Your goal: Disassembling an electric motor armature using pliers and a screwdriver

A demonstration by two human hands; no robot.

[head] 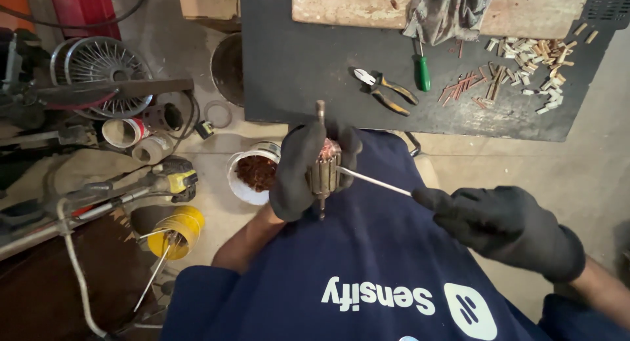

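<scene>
Motor armature (325, 170), its copper winding showing at the top, stood upright in front of the person's chest, the gloved left hand (298, 174) clamped round it. A thin metal rod (374, 182) ran from its slotted side to the gloved right hand (505, 226), closed on the rod's end. Judging by this, the winding slots were being worked; the next push needs a steady grip. Behind, pliers (387, 92) lay on the dark worktop (295, 65).

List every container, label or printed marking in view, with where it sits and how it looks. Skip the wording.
White tub: floor, left of the left hand; round, holds reddish-brown scraps.
Yellow spool: floor, lower left; round.
Tape rolls: left floor; beige and white.
Shirt print: navy fabric, white lettering and round emblem.
No screens.
</scene>
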